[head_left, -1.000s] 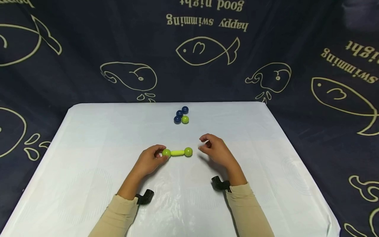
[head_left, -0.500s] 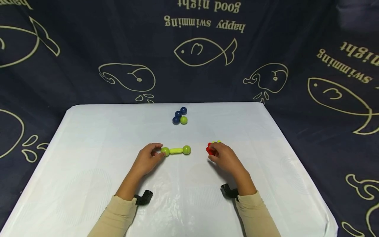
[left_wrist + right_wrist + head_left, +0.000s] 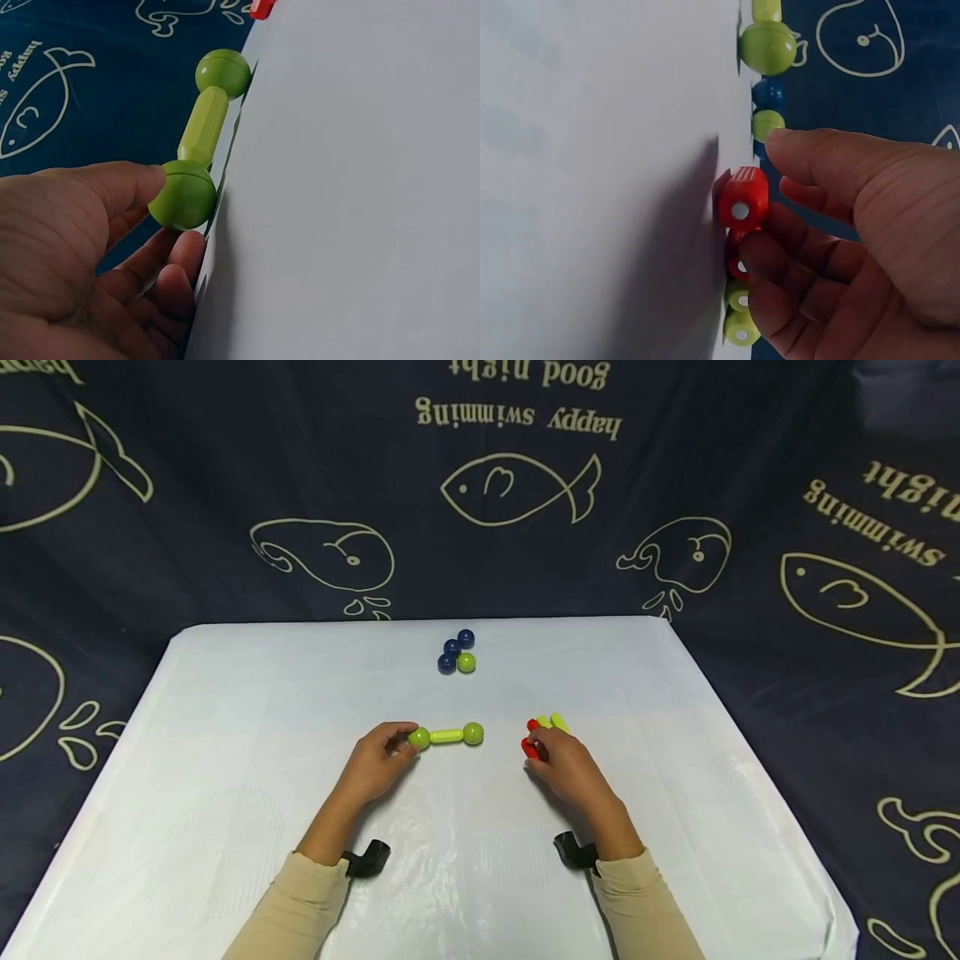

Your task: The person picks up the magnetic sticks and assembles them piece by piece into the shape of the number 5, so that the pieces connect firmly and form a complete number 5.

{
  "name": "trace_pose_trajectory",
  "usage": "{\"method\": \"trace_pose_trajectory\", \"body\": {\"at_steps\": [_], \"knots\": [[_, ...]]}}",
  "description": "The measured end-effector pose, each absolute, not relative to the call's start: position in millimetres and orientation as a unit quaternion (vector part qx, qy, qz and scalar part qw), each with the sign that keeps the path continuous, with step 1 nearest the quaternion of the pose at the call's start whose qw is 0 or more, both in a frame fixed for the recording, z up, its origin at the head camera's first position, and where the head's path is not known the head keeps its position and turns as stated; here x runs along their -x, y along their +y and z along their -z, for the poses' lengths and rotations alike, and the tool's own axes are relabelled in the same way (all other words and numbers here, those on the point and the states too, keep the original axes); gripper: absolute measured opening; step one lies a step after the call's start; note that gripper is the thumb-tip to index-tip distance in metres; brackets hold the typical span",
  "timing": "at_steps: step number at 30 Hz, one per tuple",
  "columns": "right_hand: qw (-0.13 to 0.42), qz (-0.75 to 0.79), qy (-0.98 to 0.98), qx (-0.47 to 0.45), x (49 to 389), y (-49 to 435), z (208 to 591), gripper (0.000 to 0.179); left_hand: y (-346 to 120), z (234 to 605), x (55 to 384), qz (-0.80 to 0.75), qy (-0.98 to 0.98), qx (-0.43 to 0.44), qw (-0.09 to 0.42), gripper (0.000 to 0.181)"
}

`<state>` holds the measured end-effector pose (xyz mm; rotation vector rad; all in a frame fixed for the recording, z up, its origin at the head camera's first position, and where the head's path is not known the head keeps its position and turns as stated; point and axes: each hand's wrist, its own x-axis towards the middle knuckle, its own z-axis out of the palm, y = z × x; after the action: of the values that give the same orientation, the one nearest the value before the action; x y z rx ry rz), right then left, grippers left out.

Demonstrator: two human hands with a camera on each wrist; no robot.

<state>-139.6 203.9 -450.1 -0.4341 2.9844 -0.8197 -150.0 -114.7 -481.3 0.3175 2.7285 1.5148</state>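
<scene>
My left hand (image 3: pixel 380 757) pinches one end ball (image 3: pixel 182 196) of a dumbbell-like piece between thumb and fingers. A ribbed yellow-green rod (image 3: pixel 447 737) joins it to a second green ball (image 3: pixel 473 733). On the right, my right hand (image 3: pixel 567 767) is at a group of short magnetic rods. Its fingers lie against a red rod (image 3: pixel 742 199) with a silver end, while the thumb tip stands apart from it. Behind the fingers, partly hidden, are another red rod (image 3: pixel 739 262) and two yellow-green rods (image 3: pixel 558 722).
Three dark blue balls (image 3: pixel 447 663) and a green ball (image 3: pixel 467 662) sit together near the far edge of the white-covered table (image 3: pixel 247 693). A dark blue cloth (image 3: pixel 480 577) with fish drawings hangs behind it. Each wrist carries a black camera mount (image 3: pixel 576 852).
My right hand has moved right and slightly back to the rods, and red and yellow-green rods now show around its fingers. The left hand keeps its pinch on the ball.
</scene>
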Motion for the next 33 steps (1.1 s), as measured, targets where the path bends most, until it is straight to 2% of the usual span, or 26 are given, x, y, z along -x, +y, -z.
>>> {"method": "trace_pose_trajectory", "body": {"at_steps": [17, 33], "knots": [[0.025, 0.294, 0.949, 0.116, 142.4, 191.1, 454.9, 0.026, -113.7, 484.8, 151.5, -0.482, 0.873, -0.071, 0.011, 0.033], [0.043, 0.356, 0.926, 0.12, 145.1, 179.5, 459.0, 0.019, -114.7, 484.9, 151.8, -0.488, 0.869, -0.077, 0.007, 0.033]]}}
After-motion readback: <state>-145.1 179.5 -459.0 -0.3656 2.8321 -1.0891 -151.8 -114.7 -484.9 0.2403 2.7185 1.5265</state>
